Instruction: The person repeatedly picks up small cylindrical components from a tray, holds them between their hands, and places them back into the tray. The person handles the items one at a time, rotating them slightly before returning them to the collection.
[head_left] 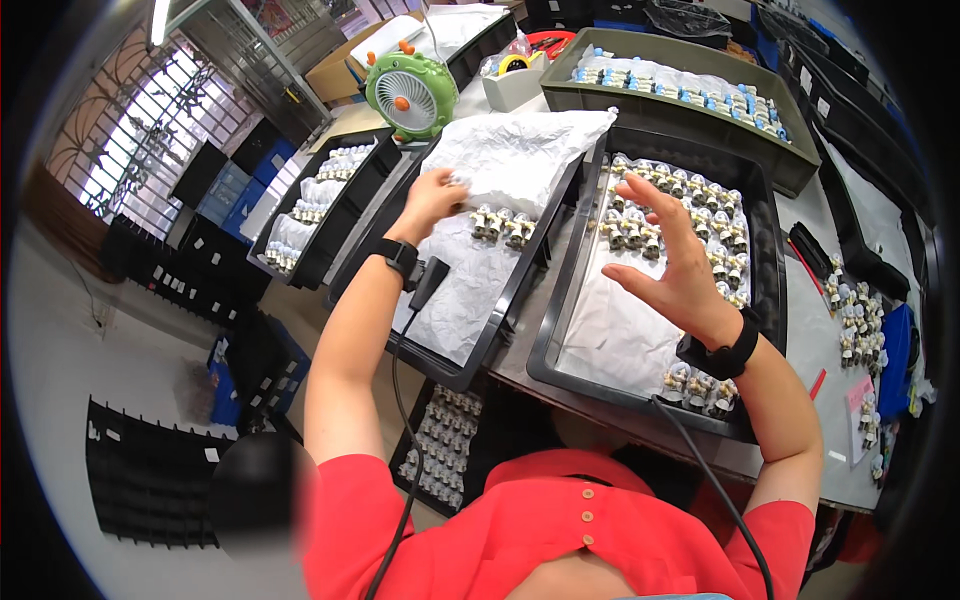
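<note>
White figurines with dark bases lie in the left tray, at four o'clock from the left hand, which is nearer; their row runs nine-to-three. Left hand: fingers bent, grip indeterminable. Right hand: open, above right tray. Eight o'clock: white label, illegible.

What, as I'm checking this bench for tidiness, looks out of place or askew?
Mainly the crumpled white sheet in the middle black tray: its upper-right corner juts past the rim, so it looks askew. Also, small figurines sit on the table at right, perhaps out of place, since others stand in the right-hand tray.
</note>
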